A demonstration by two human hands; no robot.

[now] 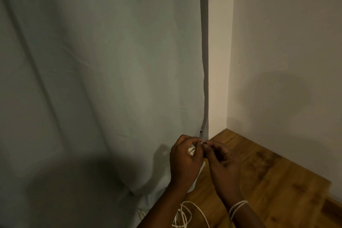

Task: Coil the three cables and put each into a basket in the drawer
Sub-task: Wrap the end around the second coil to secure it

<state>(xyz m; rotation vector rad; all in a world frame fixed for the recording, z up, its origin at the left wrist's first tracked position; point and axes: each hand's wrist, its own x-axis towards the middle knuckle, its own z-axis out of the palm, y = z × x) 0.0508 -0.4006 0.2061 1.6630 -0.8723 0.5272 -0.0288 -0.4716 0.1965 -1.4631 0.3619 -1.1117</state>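
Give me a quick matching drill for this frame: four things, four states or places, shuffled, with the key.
Things:
1. left hand
2. right hand
3. white cable
4. curtain

States or places:
A. hangs on the left, its bottom edge on the floor
B. loose loops hang below the forearms, with turns round the right wrist
C. holds a small bunch of white cable
D. pinches a thin end at the fingertips

Pairs: 1-C, 2-D, 3-B, 4-A
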